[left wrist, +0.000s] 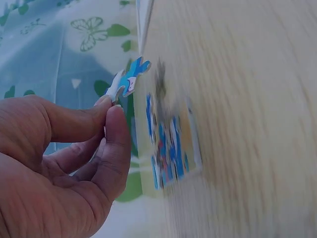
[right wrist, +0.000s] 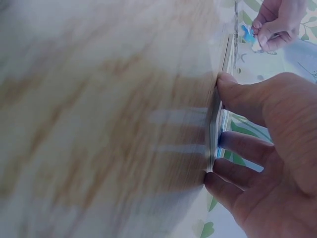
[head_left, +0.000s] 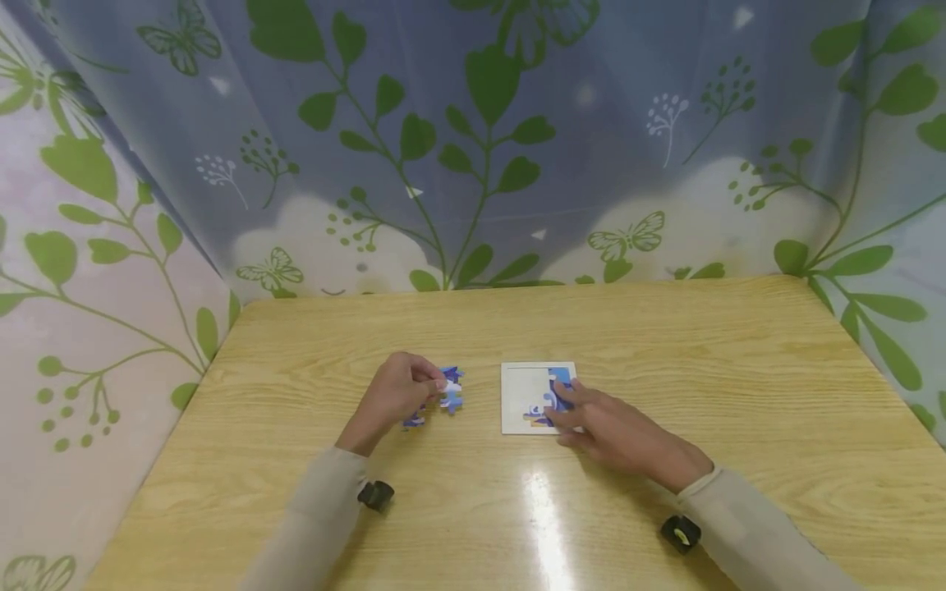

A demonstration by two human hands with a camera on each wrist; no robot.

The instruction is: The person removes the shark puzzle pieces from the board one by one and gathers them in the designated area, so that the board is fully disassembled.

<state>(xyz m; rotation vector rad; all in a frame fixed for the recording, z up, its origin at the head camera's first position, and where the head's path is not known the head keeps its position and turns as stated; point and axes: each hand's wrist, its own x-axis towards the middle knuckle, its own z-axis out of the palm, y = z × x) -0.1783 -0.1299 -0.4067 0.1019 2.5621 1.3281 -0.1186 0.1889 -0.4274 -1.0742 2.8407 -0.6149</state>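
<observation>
My left hand [head_left: 395,396] pinches a blue and white jigsaw puzzle piece [left wrist: 130,78] between thumb and fingertips, lifted above the table. Below it lie other loose puzzle pieces [left wrist: 171,148], blurred in the left wrist view and partly covered by the hand in the head view. A square white puzzle tray [head_left: 523,390] lies to the right, with blue pieces fitted along its right side and an orange and white part at the bottom. My right hand [head_left: 624,428] touches the tray's right part with spread fingers, covering some pieces. In the right wrist view, thumb and fingers meet the tray's edge [right wrist: 214,131].
The tray and pieces lie on a light wooden table [head_left: 680,345]. Behind it hangs a curtain [head_left: 458,164] printed with leaves and butterflies. Each sleeve has a small black device [head_left: 376,496] near the wrist.
</observation>
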